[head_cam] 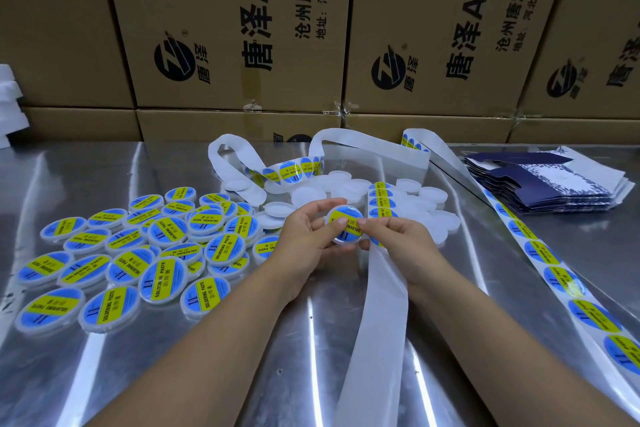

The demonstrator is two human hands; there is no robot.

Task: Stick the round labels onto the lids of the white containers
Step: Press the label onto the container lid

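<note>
My left hand [304,236] and right hand [401,239] pinch one round white plastic container [335,212], right forefinger pressing its blue-yellow label [347,235]

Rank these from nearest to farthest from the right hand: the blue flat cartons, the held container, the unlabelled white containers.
1. Held container: touched by the right hand, at its fingertips.
2. Unlabelled white containers: heaped just behind the hand.
3. Blue flat cartons: stacked off at the far right.
</note>
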